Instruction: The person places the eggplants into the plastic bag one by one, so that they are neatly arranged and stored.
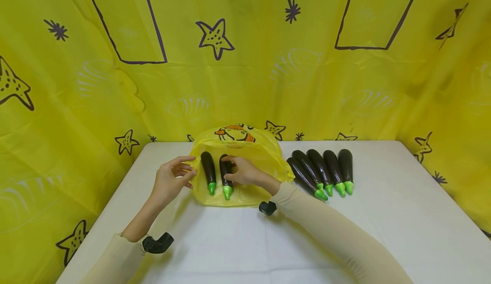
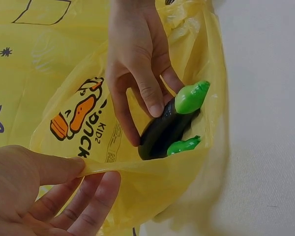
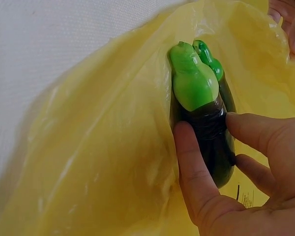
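Note:
A yellow plastic bag [image 1: 261,158] with a printed duck lies on the table, its mouth toward me. Inside it are two dark eggplants with green stems, side by side. My right hand [image 1: 245,171] reaches into the bag and grips the right eggplant [image 3: 206,123] between thumb and fingers. The left eggplant [image 1: 208,169] lies beside it, untouched by either hand. At the bag's left edge my left hand [image 1: 170,179] pinches the rim between thumb and fingers, as the left wrist view shows [image 2: 54,191].
Several more eggplants [image 1: 324,169] lie in a row right of the bag, near the right forearm, stems toward me. The white table [image 1: 230,241] meets a yellow patterned curtain [image 1: 249,79] behind and at both sides.

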A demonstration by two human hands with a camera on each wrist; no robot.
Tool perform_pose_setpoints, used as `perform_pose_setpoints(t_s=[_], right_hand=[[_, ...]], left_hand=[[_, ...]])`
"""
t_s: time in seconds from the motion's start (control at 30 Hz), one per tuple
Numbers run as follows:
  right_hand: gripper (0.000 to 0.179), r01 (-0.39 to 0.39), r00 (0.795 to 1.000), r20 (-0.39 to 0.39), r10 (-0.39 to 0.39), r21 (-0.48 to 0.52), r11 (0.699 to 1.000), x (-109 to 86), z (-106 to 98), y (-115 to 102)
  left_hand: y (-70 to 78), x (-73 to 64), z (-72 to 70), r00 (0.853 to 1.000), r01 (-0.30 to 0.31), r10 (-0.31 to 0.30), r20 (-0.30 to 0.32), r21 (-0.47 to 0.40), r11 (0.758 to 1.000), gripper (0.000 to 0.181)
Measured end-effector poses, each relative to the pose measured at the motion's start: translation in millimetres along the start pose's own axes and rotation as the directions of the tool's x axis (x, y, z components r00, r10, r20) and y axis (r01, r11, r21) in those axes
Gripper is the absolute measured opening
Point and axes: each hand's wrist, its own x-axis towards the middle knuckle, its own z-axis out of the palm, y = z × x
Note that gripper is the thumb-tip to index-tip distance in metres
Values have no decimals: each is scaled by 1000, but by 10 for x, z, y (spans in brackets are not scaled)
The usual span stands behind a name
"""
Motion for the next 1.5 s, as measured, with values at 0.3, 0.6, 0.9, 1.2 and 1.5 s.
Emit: perform_pose_setpoints(t_s=[0.3,0.6,0.9,1.2,1.5], right_hand=[[59,-9,1000,2,9,1,1000,1,2,0],[59,8,1000,2,-8,16,1000,5,-1,14],[59,25,1000,0,-25,-8,1000,-9,-11,-8],[59,22,1000,3,-22,5,1000,-12,-6,-6],[58,25,1000,-3,-25,4,1000,-7,-4,-2]], left_hand=[[7,-5,4,1000,-3,3,5,-12,1000,41],[10,-10,-1,1000,-10,10,5,-18,1000,41],[14,-10,-11,1000,-4,4,9,-35,999,41],[-7,-21,-9,1000,-9,9,6,-30,1000,42],[3,-19,-15,1000,-6,6,5,-24,1000,42]])
